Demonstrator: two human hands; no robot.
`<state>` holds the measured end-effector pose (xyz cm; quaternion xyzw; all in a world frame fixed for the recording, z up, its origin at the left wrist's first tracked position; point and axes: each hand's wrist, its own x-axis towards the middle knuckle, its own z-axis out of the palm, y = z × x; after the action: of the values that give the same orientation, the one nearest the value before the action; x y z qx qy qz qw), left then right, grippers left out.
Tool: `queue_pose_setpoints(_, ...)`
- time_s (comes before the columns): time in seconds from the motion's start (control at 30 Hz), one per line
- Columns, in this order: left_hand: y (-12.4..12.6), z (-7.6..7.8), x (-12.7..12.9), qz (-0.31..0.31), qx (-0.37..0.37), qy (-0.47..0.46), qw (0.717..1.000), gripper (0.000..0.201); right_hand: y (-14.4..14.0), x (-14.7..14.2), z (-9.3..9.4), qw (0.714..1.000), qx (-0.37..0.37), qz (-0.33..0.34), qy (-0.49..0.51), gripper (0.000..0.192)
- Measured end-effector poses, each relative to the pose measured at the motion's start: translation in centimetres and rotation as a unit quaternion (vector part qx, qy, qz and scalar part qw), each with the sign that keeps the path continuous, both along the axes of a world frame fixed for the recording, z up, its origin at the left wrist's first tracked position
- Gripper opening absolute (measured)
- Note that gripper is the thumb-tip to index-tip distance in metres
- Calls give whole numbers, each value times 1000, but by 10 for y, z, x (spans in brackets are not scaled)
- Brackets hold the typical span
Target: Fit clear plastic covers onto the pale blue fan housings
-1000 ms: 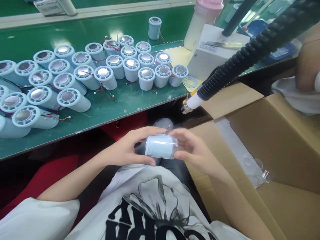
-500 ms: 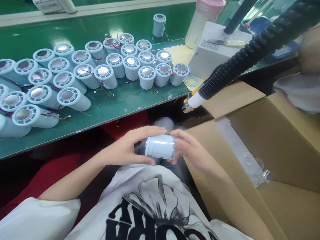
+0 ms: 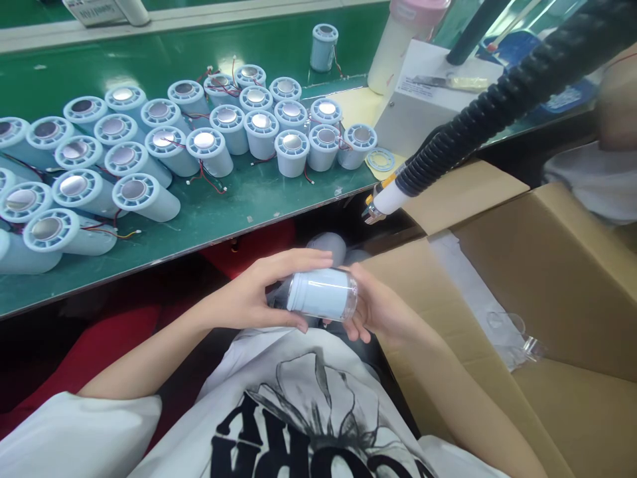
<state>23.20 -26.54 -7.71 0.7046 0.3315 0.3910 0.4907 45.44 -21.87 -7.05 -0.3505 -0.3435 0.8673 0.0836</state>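
Note:
A light-blue plastic cylinder (image 3: 318,293) lies on its side above my lap, covered in clear, shiny plastic. My left hand (image 3: 259,292) is wrapped round its left end, thumb below and fingers along the top. Against its right end rests my right hand (image 3: 381,302), with fingers reaching behind and under it; part of them is hidden. On the green bench (image 3: 233,212) stand several similar blue cylinders (image 3: 292,154) with silvery round centres and thin red and black wires.
An open cardboard box (image 3: 537,279) stands at the right, with clear plastic pieces inside. A black ribbed hose (image 3: 478,113) slants over it. A pink-lidded bottle (image 3: 398,46) is at the back. Another person's arm (image 3: 617,106) shows at the right edge.
My right fingers have shifted from the front of the cylinder's right end to behind and below it. The lone cylinder at the back has moved slightly right and away.

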Motion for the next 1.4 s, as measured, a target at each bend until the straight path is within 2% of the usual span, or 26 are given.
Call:
queue_pose_setpoints(0.13,1,-2,-1,0,11,6,1000,85,0,0,-2,998,-64,29,-1,70)
queue_pose_setpoints(0.27,-1,0,1,17,10,10,1000,81,0,-1,-2,993,-111,37,12,68)
queue_pose_setpoints(0.33,-3,3,3,30,-23,4,999,77,0,-1,-3,992,-114,55,21,69)
queue_pose_setpoints(0.4,-7,8,5,41,-80,-7,996,72,-1,0,-6,995,-77,69,13,69)
queue_pose_setpoints(0.43,-8,10,7,48,-110,-14,993,69,-3,1,-8,998,-33,57,-7,66)
queue_pose_setpoints(0.5,-11,14,8,62,-157,-31,985,64,-6,4,-11,989,128,-15,-75,47)
queue_pose_setpoints(0.53,-13,15,9,69,-175,-41,981,62,-7,6,-13,962,241,-62,-109,33)
queue_pose_setpoints(0.57,-14,15,10,75,-190,-52,978,61,-8,8,-14,918,362,-97,-130,21)
queue_pose_setpoints(0.6,-15,15,10,77,-204,-62,974,60,-9,10,-15,863,476,-112,-129,21)
queue_pose_setpoints(0.63,-15,15,10,77,-218,-72,970,59,-9,11,-15,805,574,-105,-108,34)
queue_pose_setpoints(0.67,-15,15,11,76,-233,-81,966,58,-10,13,-14,754,647,-82,-73,45)
queue_pose_setpoints(0.7,-15,15,11,71,-247,-90,962,57,-10,14,-13,718,693,-56,-36,51)
queue_pose_setpoints(0.73,-14,15,11,64,-259,-96,959,56,-10,14,-12,703,710,-33,-7,53)
queue_pose_setpoints(0.77,-14,15,10,55,-265,-98,958,57,-10,14,-10,708,706,-21,9,53)
queue_pose_setpoints(0.8,-13,15,9,47,-262,-96,959,60,-11,14,-9,733,680,-19,13,52)
queue_pose_setpoints(0.9,-11,15,5,22,-196,-68,978,76,-13,14,-4,861,507,-42,12,53)
queue_pose_setpoints(0.97,-10,16,3,7,-159,-54,986,79,-14,14,-2,914,402,-56,24,52)
queue_pose_setpoints(1.03,-10,16,1,-5,-170,-56,984,75,-13,15,0,931,360,-56,26,50)
queue_pose_setpoints(1.13,-10,13,3,-5,-220,-70,973,74,-10,17,0,929,367,-44,12,48)
queue_pose_setpoints(1.2,-10,9,6,-13,-247,-82,966,76,-10,17,0,930,366,-39,4,48)
queue_pose_setpoints(1.3,-14,-1,8,-25,-294,-112,949,78,-15,14,-3,949,314,-27,-1,51)
queue_pose_setpoints(1.4,-12,-6,4,2,-341,-101,934,67,-15,13,-8,955,297,5,-15,52)
